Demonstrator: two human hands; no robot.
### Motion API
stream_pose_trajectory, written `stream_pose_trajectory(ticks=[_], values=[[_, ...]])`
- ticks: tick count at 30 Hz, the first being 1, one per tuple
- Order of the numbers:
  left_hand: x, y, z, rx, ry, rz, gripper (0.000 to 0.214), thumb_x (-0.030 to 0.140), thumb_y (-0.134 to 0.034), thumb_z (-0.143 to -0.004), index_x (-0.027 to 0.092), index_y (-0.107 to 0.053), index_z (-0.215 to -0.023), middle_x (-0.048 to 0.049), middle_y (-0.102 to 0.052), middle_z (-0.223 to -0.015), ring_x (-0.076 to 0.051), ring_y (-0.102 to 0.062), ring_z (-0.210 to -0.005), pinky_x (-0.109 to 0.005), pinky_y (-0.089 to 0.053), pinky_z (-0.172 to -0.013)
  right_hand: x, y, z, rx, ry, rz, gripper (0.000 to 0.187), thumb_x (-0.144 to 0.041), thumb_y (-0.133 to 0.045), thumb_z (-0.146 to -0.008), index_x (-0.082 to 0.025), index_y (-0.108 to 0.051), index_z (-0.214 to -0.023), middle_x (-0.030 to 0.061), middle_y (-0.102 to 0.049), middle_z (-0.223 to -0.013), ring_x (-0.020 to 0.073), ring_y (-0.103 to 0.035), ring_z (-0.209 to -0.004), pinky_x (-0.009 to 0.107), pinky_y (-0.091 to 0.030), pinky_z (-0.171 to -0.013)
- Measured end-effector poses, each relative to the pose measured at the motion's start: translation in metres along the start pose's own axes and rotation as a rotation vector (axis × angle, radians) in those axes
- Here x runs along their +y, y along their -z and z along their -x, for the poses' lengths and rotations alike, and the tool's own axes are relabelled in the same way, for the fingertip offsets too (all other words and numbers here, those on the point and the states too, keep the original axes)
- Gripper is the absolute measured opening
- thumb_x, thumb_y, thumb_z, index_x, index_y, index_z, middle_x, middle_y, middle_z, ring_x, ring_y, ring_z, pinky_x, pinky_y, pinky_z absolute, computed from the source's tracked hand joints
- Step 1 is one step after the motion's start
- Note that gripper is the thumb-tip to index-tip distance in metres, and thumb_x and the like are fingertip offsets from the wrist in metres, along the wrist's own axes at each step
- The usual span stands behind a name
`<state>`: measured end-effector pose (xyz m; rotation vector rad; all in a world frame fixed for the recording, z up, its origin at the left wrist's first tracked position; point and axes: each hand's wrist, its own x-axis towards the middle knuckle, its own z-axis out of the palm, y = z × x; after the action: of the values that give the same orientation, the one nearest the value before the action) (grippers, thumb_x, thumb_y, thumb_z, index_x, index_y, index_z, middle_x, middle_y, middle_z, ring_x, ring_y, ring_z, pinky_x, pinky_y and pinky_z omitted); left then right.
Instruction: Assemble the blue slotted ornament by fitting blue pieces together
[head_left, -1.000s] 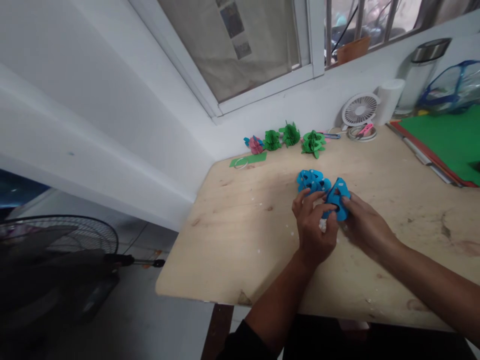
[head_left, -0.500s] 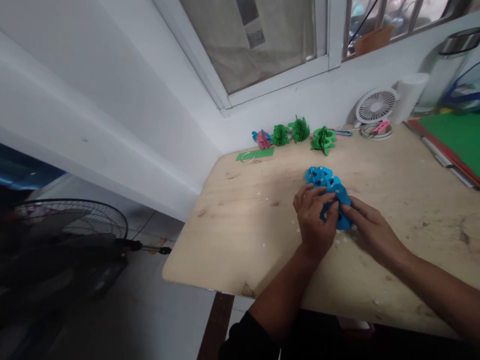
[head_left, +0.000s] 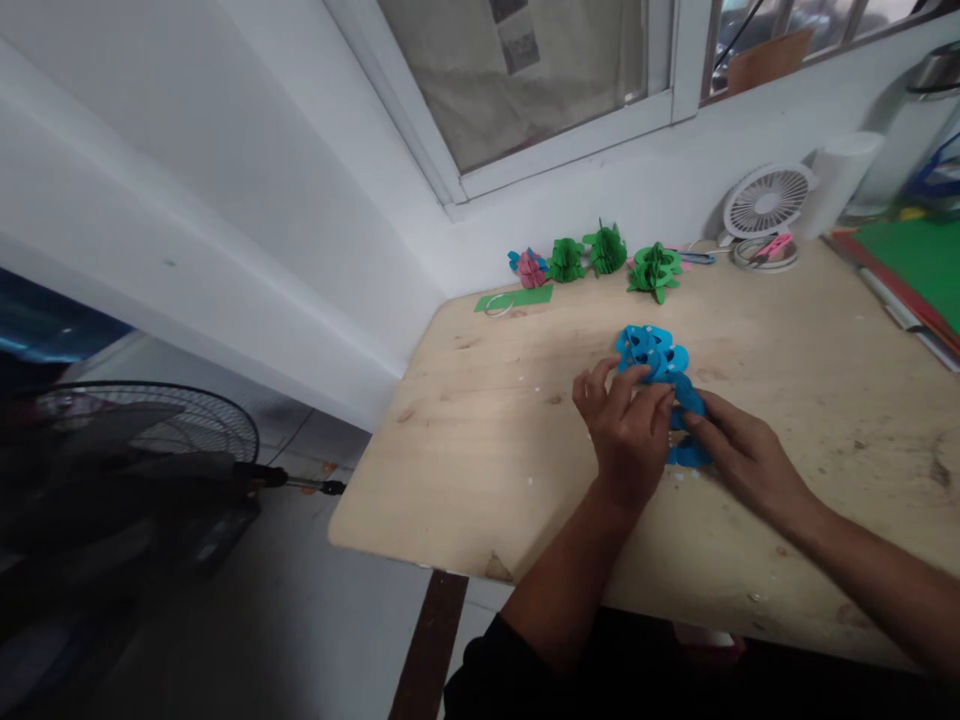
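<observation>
The light-wood bench (head_left: 465, 430) has its far edge along a white wall. A dark floor fan with a round wire guard (head_left: 142, 450) stands beyond its left edge. Towards the far right, a flat stack topped with green sheets (head_left: 915, 255) lies on the bench, cut off by the view.

Over the middle of the bench, between its near and far edges, both hands hold one blue cut-out paper piece (head_left: 684, 392): the left hand (head_left: 622, 430) pinches it between thumb and finger, the right hand (head_left: 739, 435) grips its right side, thumb on top. Just beyond the left fingertips lies a cluster of blue paper cut-outs with dark openings (head_left: 649, 352).

At the far edge stand a small round white fan (head_left: 766, 203), three green folded-paper shapes (head_left: 606, 250) and a smaller pink-and-blue paper shape (head_left: 529, 268). A flat green paper strip (head_left: 536, 296) lies near the far left corner, a thin white ring (head_left: 498, 305) touching it.
</observation>
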<state>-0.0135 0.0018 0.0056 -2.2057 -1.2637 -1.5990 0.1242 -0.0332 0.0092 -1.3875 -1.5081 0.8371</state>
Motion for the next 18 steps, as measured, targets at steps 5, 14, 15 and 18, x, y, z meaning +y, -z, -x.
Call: stream_pose_trajectory(ticks=[5, 14, 15, 18], values=[[-0.0031, 0.0005, -0.0002, -0.019, -0.035, -0.030, 0.012, 0.020, -0.062, -0.091, 0.024, -0.071, -0.084, -0.0054, -0.074, -0.105, -0.028, -0.056, -0.122, -0.051, -0.035, -0.108, -0.0012, 0.0014, 0.0010, -0.008, 0.019, 0.131, 0.039, -0.048, -0.045, -0.093, -0.024, -0.070, -0.112, 0.0057, -0.076, -0.082, 0.0264, -0.066, -0.068, 0.039, -0.052, -0.064], [-0.0023, 0.0003, -0.0007, -0.008, -0.086, -0.087, 0.013, 0.017, -0.060, -0.092, 0.021, -0.069, -0.084, -0.0071, -0.074, -0.107, -0.029, -0.055, -0.124, -0.051, -0.035, -0.109, 0.0014, 0.0034, 0.0009, -0.031, 0.038, 0.232, 0.038, -0.045, -0.043, -0.094, -0.023, -0.069, -0.110, 0.0069, -0.075, -0.083, 0.0276, -0.068, -0.069, 0.038, -0.048, -0.065], [-0.0029, 0.0003, -0.0006, 0.000, -0.094, -0.088, 0.012, 0.018, -0.060, -0.092, 0.021, -0.069, -0.084, -0.0070, -0.074, -0.107, -0.029, -0.055, -0.124, -0.052, -0.035, -0.108, 0.0014, 0.0036, 0.0009, -0.040, 0.036, 0.228, 0.038, -0.046, -0.042, -0.094, -0.023, -0.069, -0.110, 0.0070, -0.075, -0.082, 0.0275, -0.067, -0.068, 0.038, -0.048, -0.064], [-0.0049, 0.0005, 0.0000, -0.015, -0.107, -0.086, 0.010, 0.021, -0.062, -0.092, 0.022, -0.070, -0.085, -0.0068, -0.074, -0.108, -0.029, -0.055, -0.124, -0.052, -0.035, -0.108, 0.0015, 0.0038, 0.0009, -0.043, 0.034, 0.243, 0.038, -0.046, -0.041, -0.094, -0.023, -0.068, -0.107, 0.0073, -0.075, -0.080, 0.0276, -0.067, -0.066, 0.038, -0.048, -0.063]])
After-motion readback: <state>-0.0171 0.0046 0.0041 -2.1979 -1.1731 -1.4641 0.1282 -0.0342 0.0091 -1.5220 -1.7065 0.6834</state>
